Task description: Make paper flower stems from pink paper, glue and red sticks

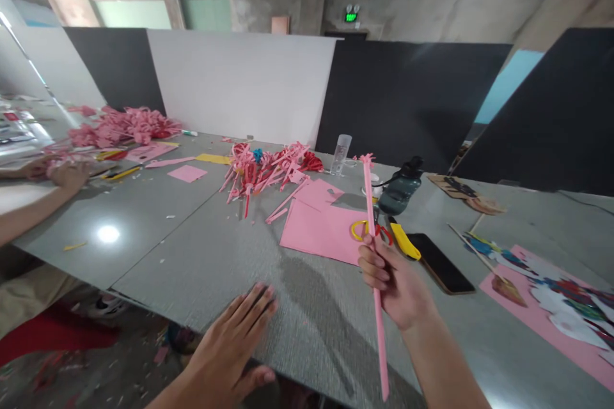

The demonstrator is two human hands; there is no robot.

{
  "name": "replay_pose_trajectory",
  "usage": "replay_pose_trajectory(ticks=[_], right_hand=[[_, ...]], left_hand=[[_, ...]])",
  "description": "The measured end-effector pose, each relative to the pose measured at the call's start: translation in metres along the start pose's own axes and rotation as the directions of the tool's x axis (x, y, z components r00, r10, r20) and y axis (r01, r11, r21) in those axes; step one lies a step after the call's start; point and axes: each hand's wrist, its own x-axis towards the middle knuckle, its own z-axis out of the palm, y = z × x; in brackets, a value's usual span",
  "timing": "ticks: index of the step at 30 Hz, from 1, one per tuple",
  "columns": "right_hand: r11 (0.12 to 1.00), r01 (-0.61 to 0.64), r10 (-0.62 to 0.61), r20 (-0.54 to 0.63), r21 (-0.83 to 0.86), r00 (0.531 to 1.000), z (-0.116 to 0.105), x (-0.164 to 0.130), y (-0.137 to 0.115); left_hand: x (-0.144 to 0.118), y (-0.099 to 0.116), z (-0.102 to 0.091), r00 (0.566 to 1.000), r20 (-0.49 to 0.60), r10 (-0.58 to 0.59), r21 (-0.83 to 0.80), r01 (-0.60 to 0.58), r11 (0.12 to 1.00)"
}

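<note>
My right hand [394,281] grips a long thin pink paper stick [372,223] around its middle and holds it nearly upright; its frilled tip reaches up near the bottle. My left hand [235,339] rests flat, fingers spread, on the grey table [192,255] close to its near edge, holding nothing. Behind the stick lie pink paper sheets [319,223], scissors with yellow and red handles [369,230] and a yellow cutter [405,241].
A heap of finished pink and red paper sticks [261,172] lies mid-table, a bigger pink pile [119,126] at far left. A dark bottle [400,188], clear bottle [340,153] and black phone [440,262] sit nearby. Another person's hand [64,172] works at the left. Coloured cutouts [561,307] at right.
</note>
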Motion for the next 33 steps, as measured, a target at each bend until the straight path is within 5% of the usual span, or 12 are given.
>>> replay_pose_trajectory(ticks=[5, 7, 11, 14, 17, 20, 23, 26, 33], right_hand=[[0.999, 0.005, -0.001, -0.076, 0.050, 0.997, 0.000, 0.006, 0.008], [0.999, 0.030, -0.027, -0.130, 0.017, 0.991, 0.000, 0.008, 0.012], [0.995, 0.089, -0.093, -0.159, -0.034, 0.983, 0.002, 0.009, 0.022], [0.993, 0.100, -0.108, -0.164, -0.060, 0.980, 0.001, 0.011, 0.030], [0.986, 0.147, -0.156, -0.149, -0.074, 0.976, -0.002, 0.016, 0.035], [0.970, 0.226, -0.238, -0.162, -0.089, 0.958, -0.006, 0.021, 0.036], [0.947, 0.295, -0.316, -0.217, -0.124, 0.923, -0.010, 0.026, 0.036], [0.924, 0.346, -0.378, -0.260, -0.161, 0.889, -0.013, 0.032, 0.038], [0.932, 0.288, -0.339, -0.250, -0.220, 0.907, -0.010, 0.032, 0.048]], left_hand=[[-0.026, 0.026, 0.030, 0.995, -0.096, -0.013, 0.075, 0.020, 0.997], [-0.037, 0.038, 0.040, 0.983, -0.128, -0.131, 0.033, 0.136, 0.990], [-0.030, 0.045, 0.024, 0.980, -0.103, -0.171, -0.356, 0.124, 0.926], [0.017, 0.027, -0.009, 0.958, -0.157, -0.241, -0.562, 0.114, 0.819], [0.087, -0.003, -0.030, 0.945, -0.078, -0.319, -0.705, 0.174, 0.687], [0.152, -0.032, -0.032, 0.965, 0.047, -0.257, -0.738, 0.207, 0.642], [0.189, -0.049, -0.026, 0.977, 0.196, -0.081, -0.670, 0.194, 0.716], [0.197, -0.051, -0.014, 0.974, 0.225, 0.032, -0.552, 0.100, 0.828], [0.184, -0.067, 0.022, 0.970, 0.193, -0.146, -0.280, 0.197, 0.939]])
